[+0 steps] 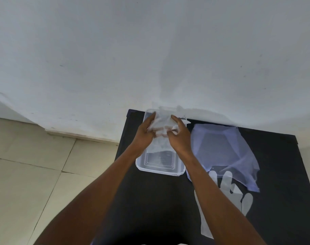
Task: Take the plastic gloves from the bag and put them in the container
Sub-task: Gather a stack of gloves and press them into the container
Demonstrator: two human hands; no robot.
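A clear rectangular plastic container [159, 169] stands on the black table [150, 200] against the wall. Over its far half, my left hand [144, 134] and my right hand [179, 137] together hold a crumpled clear plastic glove [164, 122], fingers pinching it from both sides. To the right lies a pale bluish plastic bag [223, 149], flat and open toward me. Another clear glove [228, 190] lies flat on the table in front of the bag, fingers pointing at it, partly under my right forearm.
A white wall [150, 50] rises right behind the table. Tiled floor [27, 174] shows to the left, beyond the table's left edge. Dark table surface extends to the right of the bag.
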